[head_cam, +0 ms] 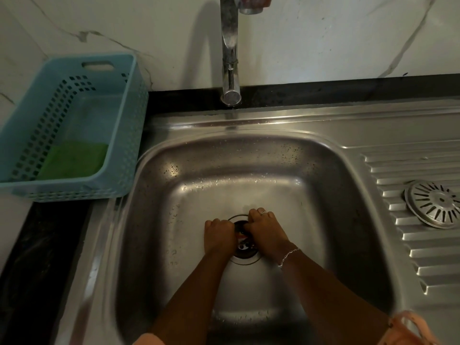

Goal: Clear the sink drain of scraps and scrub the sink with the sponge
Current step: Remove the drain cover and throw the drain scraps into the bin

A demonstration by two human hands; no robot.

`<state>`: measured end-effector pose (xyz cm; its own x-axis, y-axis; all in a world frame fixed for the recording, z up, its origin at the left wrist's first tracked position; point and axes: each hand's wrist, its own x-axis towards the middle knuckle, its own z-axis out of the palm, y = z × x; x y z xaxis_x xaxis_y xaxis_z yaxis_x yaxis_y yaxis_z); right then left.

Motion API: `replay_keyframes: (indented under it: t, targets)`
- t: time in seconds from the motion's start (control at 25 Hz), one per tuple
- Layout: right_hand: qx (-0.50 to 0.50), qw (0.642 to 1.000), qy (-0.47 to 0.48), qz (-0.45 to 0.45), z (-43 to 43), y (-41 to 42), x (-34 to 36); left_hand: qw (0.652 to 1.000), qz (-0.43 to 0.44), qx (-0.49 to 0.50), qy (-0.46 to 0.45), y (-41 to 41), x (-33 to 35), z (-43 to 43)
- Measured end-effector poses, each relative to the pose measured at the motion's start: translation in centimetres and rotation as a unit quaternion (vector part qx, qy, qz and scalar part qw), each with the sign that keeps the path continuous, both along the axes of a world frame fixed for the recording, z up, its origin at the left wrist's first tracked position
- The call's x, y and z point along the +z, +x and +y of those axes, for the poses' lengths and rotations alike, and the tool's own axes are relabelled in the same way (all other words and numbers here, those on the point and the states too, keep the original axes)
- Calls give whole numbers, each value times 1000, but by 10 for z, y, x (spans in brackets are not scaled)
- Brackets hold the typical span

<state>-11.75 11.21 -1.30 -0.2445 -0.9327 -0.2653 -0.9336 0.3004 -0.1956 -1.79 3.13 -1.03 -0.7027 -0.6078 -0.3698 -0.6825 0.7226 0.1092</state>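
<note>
The steel sink (323, 185) is wet with drops. At its bottom my left hand (219, 236) and my right hand (266, 234) meet over the drain (245, 255). Both hands have their fingers curled down into the dark drain opening, so the fingertips and whatever they touch are hidden. A small reddish scrap (241, 236) shows between the hands. The green sponge (73, 159) lies in a light blue basket (124, 135) on the counter to the left of the sink, away from both hands.
The round metal drain strainer (434, 204) lies on the ribbed drainboard at the right. The chrome tap (230, 58) stands behind the sink, with no water running. A black counter edge (37, 257) borders the sink's left side.
</note>
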Motion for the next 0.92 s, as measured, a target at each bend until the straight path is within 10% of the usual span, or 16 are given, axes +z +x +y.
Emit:
replay_keyframes:
  t: [0.92]
  targets:
    - [189, 974, 91, 90, 0, -10, 14, 993, 46, 96, 60, 27, 14, -16]
